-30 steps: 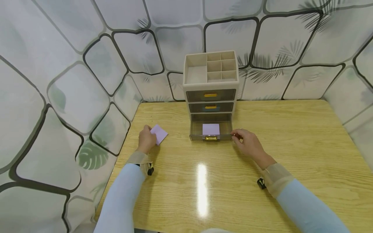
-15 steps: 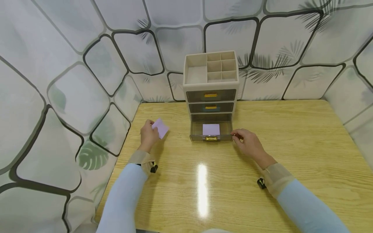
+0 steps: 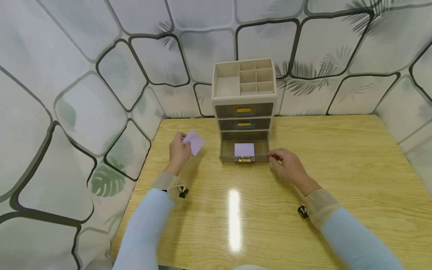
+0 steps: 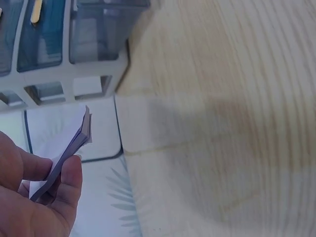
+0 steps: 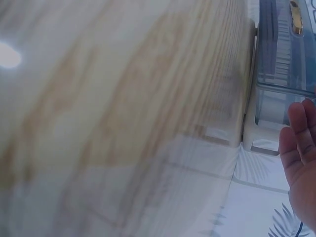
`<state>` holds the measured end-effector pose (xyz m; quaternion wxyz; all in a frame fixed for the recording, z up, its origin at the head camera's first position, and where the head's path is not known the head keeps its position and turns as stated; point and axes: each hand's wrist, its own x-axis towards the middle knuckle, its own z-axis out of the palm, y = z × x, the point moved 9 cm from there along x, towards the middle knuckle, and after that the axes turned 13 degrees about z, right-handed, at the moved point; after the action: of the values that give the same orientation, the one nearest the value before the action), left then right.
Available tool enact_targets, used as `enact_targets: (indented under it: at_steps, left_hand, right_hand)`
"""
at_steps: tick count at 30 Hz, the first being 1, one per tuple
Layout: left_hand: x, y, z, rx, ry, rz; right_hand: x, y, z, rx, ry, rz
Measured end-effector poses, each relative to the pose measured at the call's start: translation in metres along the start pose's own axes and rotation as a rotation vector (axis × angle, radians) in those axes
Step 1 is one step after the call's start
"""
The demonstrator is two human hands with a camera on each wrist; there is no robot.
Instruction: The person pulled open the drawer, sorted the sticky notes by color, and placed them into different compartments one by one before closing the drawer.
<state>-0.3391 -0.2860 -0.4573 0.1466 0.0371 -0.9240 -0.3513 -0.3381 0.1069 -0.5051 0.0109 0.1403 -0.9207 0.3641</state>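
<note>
My left hand [image 3: 179, 150] pinches a small pad of light purple sticky notes [image 3: 194, 142] above the table, left of the drawer unit [image 3: 216, 112]. In the left wrist view, the pad [image 4: 78, 137] is edge-on between thumb and fingers, its sheets slightly fanned. The unit's bottom drawer [image 3: 227, 150], smoky and see-through with a gold handle [image 3: 244, 160], is pulled out. A second light purple pad [image 3: 244, 149] lies inside it. At the drawer's right front corner my right hand [image 3: 287, 164] touches with its fingertips; the right wrist view shows those fingers [image 5: 297, 118] loosely bent.
Two upper drawers [image 3: 244, 124] are closed; blue-green contents show through the middle one. On top is a divided tray [image 3: 227, 87]. The wood-grain table [image 3: 216, 210] meets a patterned wall covering [image 3: 209, 48] at the back and left.
My left hand has risen and moved right toward the drawer unit, carrying the sticky note pad. My right hand and the drawer have stayed in place.
</note>
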Motion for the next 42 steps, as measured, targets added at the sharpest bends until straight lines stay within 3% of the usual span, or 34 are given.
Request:
enact_targets:
  at_steps: [4, 12, 16, 28, 42]
  left_hand:
    - [0.000, 0.018, 0.005, -0.018, 0.005, 0.043]
    - [-0.005, 0.066, 0.016, -0.043, -0.050, 0.174]
    - [-0.007, 0.081, 0.020, -0.058, -0.048, 0.229]
    - [-0.007, 0.106, 0.042, -0.069, -0.122, 0.323]
    - [0.007, 0.120, 0.084, -0.024, -0.256, 0.352]
  right_hand:
    - [0.001, 0.002, 0.001, 0.007, -0.003, 0.004]
    - [0.000, 0.000, 0.000, 0.013, -0.004, 0.001]
    - [0.001, 0.001, 0.000, 0.016, -0.003, 0.007]
    - [0.001, 0.001, -0.001, 0.024, -0.006, 0.008]
    - [0.003, -0.001, -0.001, 0.032, -0.013, 0.003]
